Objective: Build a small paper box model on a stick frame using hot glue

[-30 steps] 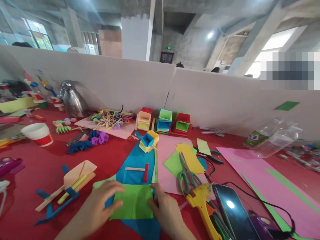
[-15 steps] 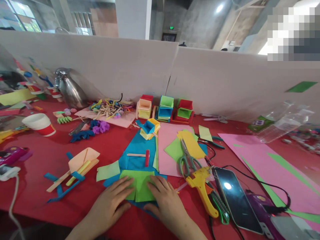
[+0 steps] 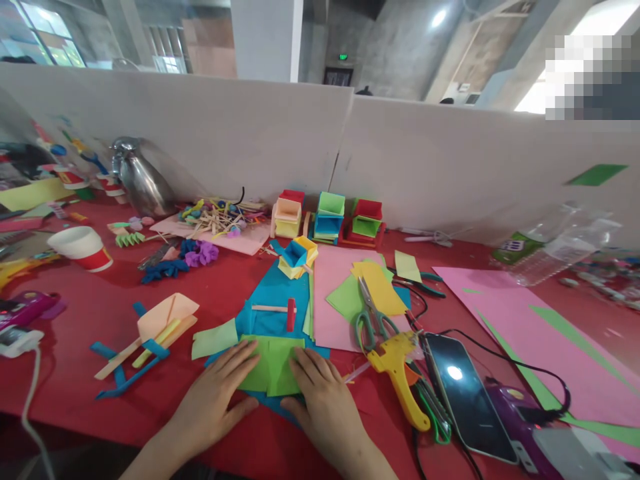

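A folded green paper [image 3: 274, 365] lies on a blue sheet [image 3: 273, 300] near the front edge of the red table [image 3: 100, 313]. My left hand [image 3: 213, 403] lies flat with its fingers stretched onto the paper's left part. My right hand [image 3: 323, 407] presses its fingers flat on the right part. Neither hand grips anything. A paler green scrap [image 3: 215, 339] lies just left of the folded paper.
Green-handled scissors [image 3: 370, 320] lie on pink, green and yellow sheets. A yellow glue gun [image 3: 397, 373], a phone [image 3: 463, 393] and cables lie at right. Paper boxes [image 3: 327, 220], craft sticks [image 3: 215, 220], a steel kettle [image 3: 137, 177] and a cup [image 3: 83, 248] stand further back.
The green paper has been folded narrower over the second. Both hands moved in and flattened on it. The view tilted down a little.
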`<action>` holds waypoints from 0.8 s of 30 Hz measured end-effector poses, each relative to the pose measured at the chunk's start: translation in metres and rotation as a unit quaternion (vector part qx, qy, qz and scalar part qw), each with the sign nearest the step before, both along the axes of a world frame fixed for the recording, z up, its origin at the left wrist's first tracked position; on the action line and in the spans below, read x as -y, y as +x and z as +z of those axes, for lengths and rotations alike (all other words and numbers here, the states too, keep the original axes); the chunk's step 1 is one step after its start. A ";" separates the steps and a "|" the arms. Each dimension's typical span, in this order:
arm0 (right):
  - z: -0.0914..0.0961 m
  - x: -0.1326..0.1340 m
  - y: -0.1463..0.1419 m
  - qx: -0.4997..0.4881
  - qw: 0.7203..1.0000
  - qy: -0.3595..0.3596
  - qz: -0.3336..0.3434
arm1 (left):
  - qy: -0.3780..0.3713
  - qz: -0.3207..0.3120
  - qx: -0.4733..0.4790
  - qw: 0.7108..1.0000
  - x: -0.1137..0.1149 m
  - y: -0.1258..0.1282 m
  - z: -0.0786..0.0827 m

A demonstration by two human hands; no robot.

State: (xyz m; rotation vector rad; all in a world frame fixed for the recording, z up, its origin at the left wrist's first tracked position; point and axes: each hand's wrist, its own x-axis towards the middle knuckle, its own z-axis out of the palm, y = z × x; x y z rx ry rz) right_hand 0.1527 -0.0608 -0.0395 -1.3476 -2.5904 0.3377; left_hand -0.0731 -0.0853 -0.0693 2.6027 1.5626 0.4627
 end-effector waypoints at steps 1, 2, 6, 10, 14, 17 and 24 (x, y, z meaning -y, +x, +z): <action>0.000 -0.001 0.000 0.002 1.000 0.003 -0.002 | 0.002 0.001 -0.003 1.000 0.000 0.000 -0.001; -0.001 -0.001 0.000 0.002 1.000 0.011 -0.004 | 0.003 0.000 -0.005 1.000 0.000 0.000 -0.002; -0.009 -0.003 0.003 -0.015 0.998 0.064 -0.005 | -0.004 0.003 -0.006 1.000 0.002 -0.002 -0.004; -0.016 -0.004 0.004 -0.034 0.993 0.114 -0.006 | -0.007 0.019 0.003 1.000 0.003 -0.003 -0.003; -0.014 -0.001 0.005 -0.064 0.987 0.147 0.005 | -0.007 0.023 0.002 1.000 0.003 -0.003 0.002; -0.011 0.004 0.010 -0.115 0.979 0.150 -0.078 | -0.011 0.015 -0.003 1.000 0.003 -0.005 0.005; -0.005 0.007 0.032 -0.117 0.950 0.196 -0.213 | -0.002 -0.007 0.018 1.000 0.005 -0.007 0.008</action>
